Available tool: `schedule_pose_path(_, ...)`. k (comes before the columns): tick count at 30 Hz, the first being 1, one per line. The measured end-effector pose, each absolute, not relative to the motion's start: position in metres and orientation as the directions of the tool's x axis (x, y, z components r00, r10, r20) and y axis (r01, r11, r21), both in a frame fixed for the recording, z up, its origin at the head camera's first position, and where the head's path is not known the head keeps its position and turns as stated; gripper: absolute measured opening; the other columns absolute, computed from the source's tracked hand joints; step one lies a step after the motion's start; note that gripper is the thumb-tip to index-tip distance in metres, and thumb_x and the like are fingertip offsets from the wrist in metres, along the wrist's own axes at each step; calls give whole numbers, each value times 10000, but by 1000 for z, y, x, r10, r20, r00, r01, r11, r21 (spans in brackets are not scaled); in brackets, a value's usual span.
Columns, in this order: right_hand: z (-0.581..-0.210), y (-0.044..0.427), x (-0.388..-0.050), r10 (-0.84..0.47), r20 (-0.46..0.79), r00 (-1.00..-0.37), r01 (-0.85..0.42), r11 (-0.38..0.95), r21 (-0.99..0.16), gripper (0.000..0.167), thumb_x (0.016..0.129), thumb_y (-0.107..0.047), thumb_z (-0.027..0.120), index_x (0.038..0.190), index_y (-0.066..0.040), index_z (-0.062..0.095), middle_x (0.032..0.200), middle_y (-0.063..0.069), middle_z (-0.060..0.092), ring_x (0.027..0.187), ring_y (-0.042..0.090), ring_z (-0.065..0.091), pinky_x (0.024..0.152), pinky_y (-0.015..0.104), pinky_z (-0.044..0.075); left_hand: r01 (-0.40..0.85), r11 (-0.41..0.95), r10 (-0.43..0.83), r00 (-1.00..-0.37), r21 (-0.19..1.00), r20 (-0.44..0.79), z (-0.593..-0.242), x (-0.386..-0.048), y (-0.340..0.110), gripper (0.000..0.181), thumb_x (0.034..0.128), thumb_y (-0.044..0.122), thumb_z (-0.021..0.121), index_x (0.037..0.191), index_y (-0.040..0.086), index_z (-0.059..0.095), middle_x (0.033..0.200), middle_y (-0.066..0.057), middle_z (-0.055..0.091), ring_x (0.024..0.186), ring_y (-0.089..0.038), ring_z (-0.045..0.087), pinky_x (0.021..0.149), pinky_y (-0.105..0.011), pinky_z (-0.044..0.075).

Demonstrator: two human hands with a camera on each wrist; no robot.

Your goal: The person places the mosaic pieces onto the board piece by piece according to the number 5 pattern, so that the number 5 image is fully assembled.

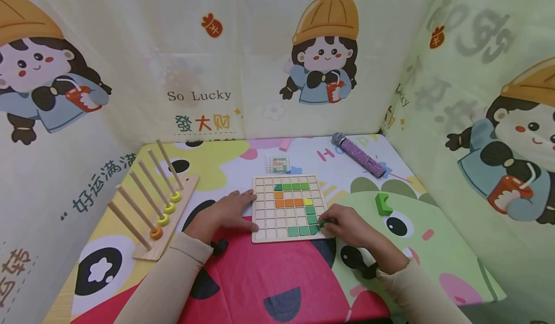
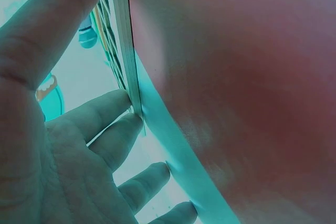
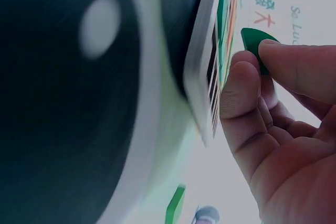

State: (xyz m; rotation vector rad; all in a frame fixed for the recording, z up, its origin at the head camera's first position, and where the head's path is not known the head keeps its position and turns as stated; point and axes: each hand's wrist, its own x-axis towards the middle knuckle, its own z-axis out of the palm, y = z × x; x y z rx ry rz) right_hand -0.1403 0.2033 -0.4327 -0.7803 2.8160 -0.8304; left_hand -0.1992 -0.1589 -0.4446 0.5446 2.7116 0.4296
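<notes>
A wooden grid board [image 1: 263, 214] lies flat on the table, with green, orange and yellow tiles set in some squares. Along its left edge rests my left hand [image 1: 226, 211], fingers and thumb extended and spread against the side, as the left wrist view also shows. At the lower right of the board, my right hand [image 1: 350, 225] pinches a small dark green tile with a curved edge [image 3: 254, 41] between thumb and fingertips. In the right wrist view this tile is held clear of the board surface.
A wooden peg stand [image 1: 190, 185] with yellow and orange beads stands at left. Behind the board lies a small pattern card [image 1: 278, 164] and a pink block [image 1: 284, 144]. A purple microphone [image 1: 360, 156] lies at back right, a green notched block [image 1: 382, 205] at right.
</notes>
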Motion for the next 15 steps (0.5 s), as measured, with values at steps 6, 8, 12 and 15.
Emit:
schedule_pose_path(6, -430, 181, -145, -544, 31, -839, -471, 696, -542, 121, 991, -73, 670, 1054, -116, 763, 1033, -23, 705, 935, 128, 593, 807, 301, 527, 308, 881, 415, -869, 360, -271, -442, -199, -158, 1049, 725, 545, 888, 1597, 194, 423, 1689, -40, 346, 1548, -425, 279, 1127, -631, 438)
schedule_pose_path(8, -429, 174, -147, -552, 15, -834, -468, 692, -549, 113, 1007, -88, 655, 1066, -115, 748, 1041, -23, 702, 942, 143, 594, 811, 300, 527, 313, 879, 419, -867, 360, -270, -442, -199, -158, 1045, 729, 545, 884, 1597, 188, 423, 1688, -46, 347, 1548, -428, 280, 1138, -632, 425)
schedule_pose_path(12, -430, 160, -152, -606, 18, -795, -519, 665, -538, 171, 1018, -68, 623, 1148, -88, 733, 1111, 14, 718, 988, 175, 623, 864, 349, 553, 324, 876, 428, -863, 356, -268, -442, -199, -158, 1034, 736, 543, 878, 1592, 172, 431, 1683, -61, 354, 1542, -438, 288, 1156, -629, 406)
schedule_pose_path(15, -430, 149, -155, -641, 8, -767, -547, 649, -529, 243, 1011, -55, 622, 1231, -85, 720, 1178, 36, 723, 1037, 193, 640, 926, 402, 565, 320, 878, 424, -864, 355, -271, -442, -199, -158, 1032, 736, 539, 880, 1592, 178, 431, 1685, -56, 351, 1545, -435, 283, 1154, -624, 410)
